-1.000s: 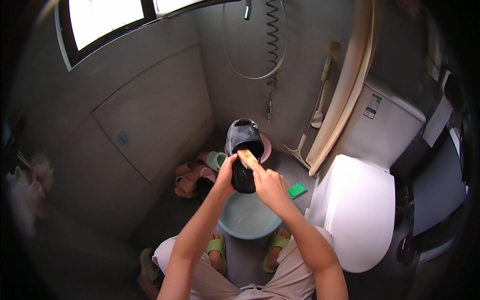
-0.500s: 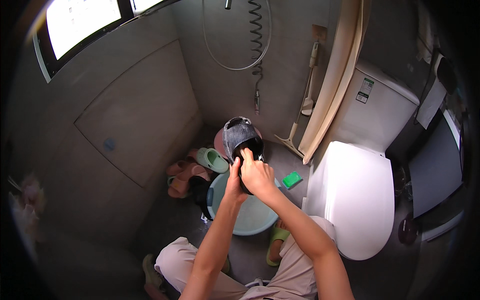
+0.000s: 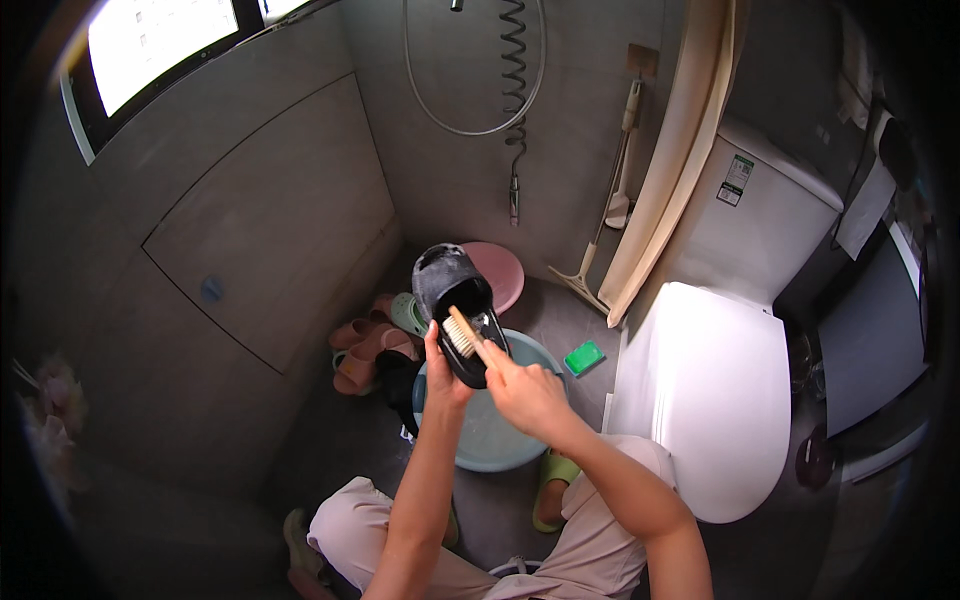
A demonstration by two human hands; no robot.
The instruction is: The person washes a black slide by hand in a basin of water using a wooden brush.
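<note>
White-streaked black slide [image 3: 447, 283], pale-bristled wooden brush [image 3: 460, 335]
Your left hand [image 3: 449, 382] grips the slide; your right hand [image 3: 527, 400] is curled around the brush handle; below both sits a round basin [image 3: 500, 435].

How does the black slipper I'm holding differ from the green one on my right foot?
The black slipper is dark with whitish streaks; the green slipper is light green. The black slipper is raised in your left hand, while the green slipper is worn, down by the floor. Both have a broad band.

Grey walls [image 3: 270, 220], bright dark-framed window [image 3: 160, 45] at upper left, grey floor [image 3: 340, 450], beige curtain [image 3: 680, 160] beside white toilet [image 3: 720, 400]
</note>
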